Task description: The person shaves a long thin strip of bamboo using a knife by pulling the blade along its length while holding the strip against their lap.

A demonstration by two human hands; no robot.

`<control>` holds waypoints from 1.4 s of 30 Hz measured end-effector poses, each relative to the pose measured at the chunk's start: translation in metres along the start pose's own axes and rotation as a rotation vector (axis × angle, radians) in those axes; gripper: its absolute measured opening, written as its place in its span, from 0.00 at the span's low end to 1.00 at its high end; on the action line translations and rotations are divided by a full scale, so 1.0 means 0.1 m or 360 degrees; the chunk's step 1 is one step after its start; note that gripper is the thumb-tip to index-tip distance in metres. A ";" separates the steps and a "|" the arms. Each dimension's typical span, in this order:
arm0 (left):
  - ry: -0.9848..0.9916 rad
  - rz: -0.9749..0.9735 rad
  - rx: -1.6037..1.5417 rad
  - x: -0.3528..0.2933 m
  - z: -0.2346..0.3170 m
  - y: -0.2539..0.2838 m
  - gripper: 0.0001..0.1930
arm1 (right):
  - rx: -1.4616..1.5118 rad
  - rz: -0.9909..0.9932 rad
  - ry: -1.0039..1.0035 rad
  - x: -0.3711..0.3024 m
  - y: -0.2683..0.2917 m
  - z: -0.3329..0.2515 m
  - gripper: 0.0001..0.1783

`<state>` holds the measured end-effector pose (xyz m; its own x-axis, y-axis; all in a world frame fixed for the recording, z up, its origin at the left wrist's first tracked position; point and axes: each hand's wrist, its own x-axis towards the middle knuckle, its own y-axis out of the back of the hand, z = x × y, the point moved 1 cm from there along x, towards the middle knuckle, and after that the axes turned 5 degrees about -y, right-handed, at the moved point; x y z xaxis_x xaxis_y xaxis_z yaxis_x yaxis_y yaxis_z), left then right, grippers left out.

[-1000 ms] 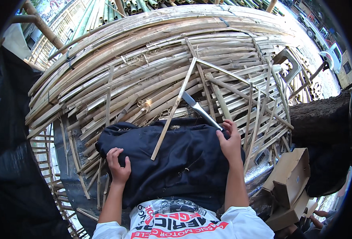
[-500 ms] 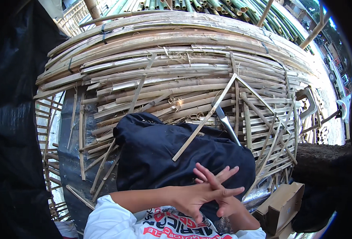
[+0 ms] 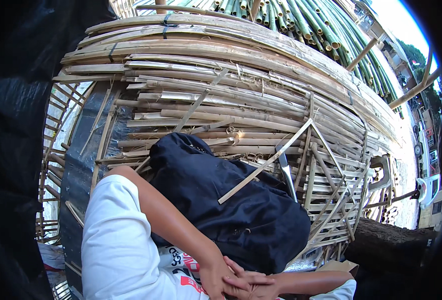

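My left hand [image 3: 213,278] and my right hand [image 3: 258,286] lie against each other low in front of my white shirt. Their fingers are stretched out and overlap, and no object shows between them. Part of the left hand's fingers is hidden. Just beyond the hands, black cloth [image 3: 216,195] is spread over my lap. A thin split bamboo strip [image 3: 261,168] rests slantwise on it, its far end meeting another strip at an angle. Beside that strip lies a knife [image 3: 286,172] with a long, flat metal blade, apart from both hands.
Bundles of split bamboo slats [image 3: 221,107] are stacked in front of me. Green bamboo poles [image 3: 326,32] lie behind them. A slatted bamboo frame [image 3: 326,192] stands at the right, near a dark log [image 3: 386,242] and a cardboard box [image 3: 345,267]. A black sheet [image 3: 16,125] hangs at the left.
My hands have moved lower and nearer my body, from spread, crossing fingers to lying closely over each other. The view has turned, so my left arm shows more. Knife and strip stay on the cloth.
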<state>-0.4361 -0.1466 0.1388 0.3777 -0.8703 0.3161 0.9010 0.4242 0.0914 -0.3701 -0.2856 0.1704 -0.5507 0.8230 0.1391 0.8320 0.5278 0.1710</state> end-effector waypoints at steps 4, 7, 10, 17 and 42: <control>0.0449 0.1095 0.0246 -0.80 -0.05 1.08 0.43 | 0.0542 0.1320 -0.0838 -0.07 1.14 0.80 0.48; 0.0970 0.1863 0.1831 -1.35 0.43 1.33 0.31 | 0.0077 0.1959 -0.0923 -0.20 1.67 0.63 0.38; 0.0368 0.3032 0.0704 -2.03 0.15 1.42 0.16 | 0.0672 0.2025 -0.0731 -0.18 2.13 0.53 0.28; 0.1200 0.2348 0.2282 -3.25 -0.37 2.47 0.21 | -0.0485 0.1555 -0.0905 2.15 3.04 1.02 0.15; 0.2123 0.3437 0.1743 -3.27 -1.19 -1.13 0.19 | 0.0725 0.1977 -0.1286 -0.82 0.49 0.58 0.21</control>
<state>-0.6357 0.0605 -0.0868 0.2654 0.9290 0.2581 -0.5887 -0.0559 0.8064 -0.2808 -0.3149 0.1103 0.5345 0.5877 -0.6074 0.7543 -0.6559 0.0292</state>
